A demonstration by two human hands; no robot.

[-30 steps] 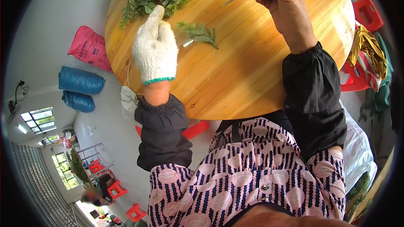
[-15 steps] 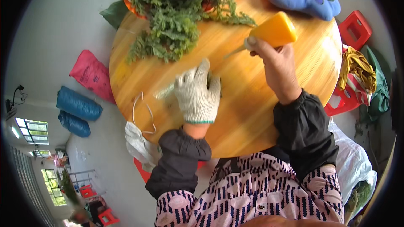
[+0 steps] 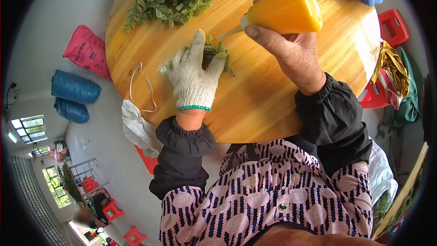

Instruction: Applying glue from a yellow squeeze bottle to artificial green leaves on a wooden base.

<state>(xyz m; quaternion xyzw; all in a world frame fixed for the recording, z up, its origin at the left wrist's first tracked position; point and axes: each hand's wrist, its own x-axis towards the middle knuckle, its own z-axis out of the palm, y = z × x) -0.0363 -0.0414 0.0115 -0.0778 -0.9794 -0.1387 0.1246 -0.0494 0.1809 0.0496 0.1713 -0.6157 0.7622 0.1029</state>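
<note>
The bottle [image 3: 289, 11] looks smooth, glossy plastic to me from out here, the glove [image 3: 195, 84] rough knit cloth, the tabletop [image 3: 259, 95] shiny wood.

The squeeze bottle [image 3: 287, 10] is bright orange-yellow and smooth, with a pale collar [image 3: 244, 21] and a long, tapering nozzle [image 3: 233, 31]. It is tipped on its side in the bare right hand [image 3: 298, 59], its broad base to the right and its nozzle slanting down to the left. The small green sprig [image 3: 209, 49], densely needled, lies on the wooden tabletop between the spread thumb and forefinger of the gloved left hand [image 3: 191, 79], partly covered. The nozzle tip is near the sprig; whether they touch is hard to tell.
</note>
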